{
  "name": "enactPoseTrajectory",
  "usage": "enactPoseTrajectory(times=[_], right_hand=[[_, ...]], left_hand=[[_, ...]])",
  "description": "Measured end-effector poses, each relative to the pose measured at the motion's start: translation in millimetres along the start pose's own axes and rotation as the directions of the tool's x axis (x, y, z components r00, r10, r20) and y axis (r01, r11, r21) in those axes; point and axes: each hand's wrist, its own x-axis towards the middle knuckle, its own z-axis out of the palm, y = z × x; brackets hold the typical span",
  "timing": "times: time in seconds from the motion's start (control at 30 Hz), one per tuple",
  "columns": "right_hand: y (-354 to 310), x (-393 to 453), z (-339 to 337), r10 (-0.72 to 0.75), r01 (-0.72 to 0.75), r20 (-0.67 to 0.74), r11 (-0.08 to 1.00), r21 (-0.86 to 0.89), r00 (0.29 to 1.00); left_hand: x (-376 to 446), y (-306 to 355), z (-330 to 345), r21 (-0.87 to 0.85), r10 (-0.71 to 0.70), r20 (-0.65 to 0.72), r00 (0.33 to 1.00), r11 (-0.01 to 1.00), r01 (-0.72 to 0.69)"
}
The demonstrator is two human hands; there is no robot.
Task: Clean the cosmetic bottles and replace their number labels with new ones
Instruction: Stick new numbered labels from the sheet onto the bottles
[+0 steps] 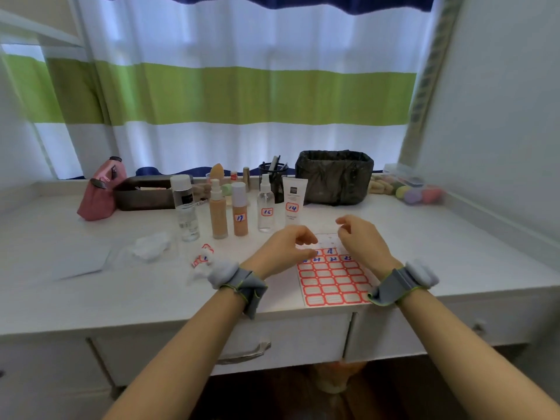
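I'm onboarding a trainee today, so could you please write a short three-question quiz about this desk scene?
1. True or false: the white tube carries a label reading 14.
2. Multiple choice: where does the sticker sheet lie? A) inside the black bin B) flat on the desk near its front edge C) on the pink pouch
3. Fill in: of the five bottles in the row, the clear bottle at the left end and the pump bottle beside it show no ____.

Key: 1 true. 2 B; the left hand and right hand hover over its far end. 3 number label.
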Motion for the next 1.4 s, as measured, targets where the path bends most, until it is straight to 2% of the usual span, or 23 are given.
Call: enactPoseTrajectory(times=[0.13, 0.3, 0.47, 0.6, 0.67, 0.8, 1.2, 1.3, 1.4], right_hand=[[13, -7, -3, 0.085, -0.082, 0.027, 0.994, -0.069, 0.996], [21, -12, 2, 0.11, -0.111, 0.048, 0.994, 0.025, 0.993], [18, -11, -1, 0.124, -0.133, 0.046, 0.929, 0.346, 0.991], [17, -6, -2, 0.189, -0.204, 0.087, 0.792, 0.575, 0.978], [17, -6, -1, 0.212, -0.248, 0.133, 0.734, 0.633, 0.968], [16, -3, 2, 0.222, -0.281, 0.173, 0.722, 0.632, 0.959], [14, 0, 4, 0.174, -0.168, 0.041, 0.82, 0.547, 0.984], [15, 1, 6, 0.171, -0.16, 0.031, 0.824, 0.543, 0.985], [14, 0, 5, 0.157, -0.139, 0.009, 0.848, 0.511, 0.988]], left_hand=[[6, 6, 12, 0.052, 0.02, 0.007, 1.0, 0.998, -0.02], [14, 9, 27, 0.083, -0.011, 0.059, 0.998, 0.997, 0.007], [22, 9, 32, 0.082, -0.02, 0.045, 0.999, 0.996, 0.016], [24, 8, 35, 0.071, 0.017, -0.009, 1.0, 0.997, -0.016], [25, 8, 35, 0.093, 0.053, -0.059, 0.997, 0.995, -0.048], [26, 7, 37, 0.154, 0.12, -0.124, 0.985, 0.983, -0.1], [22, 21, 42, 0.442, 0.3, -0.208, 0.931, 0.878, -0.184], [21, 22, 43, 0.456, 0.303, -0.197, 0.932, 0.87, -0.187], [22, 20, 43, 0.379, 0.25, -0.201, 0.947, 0.912, -0.161]])
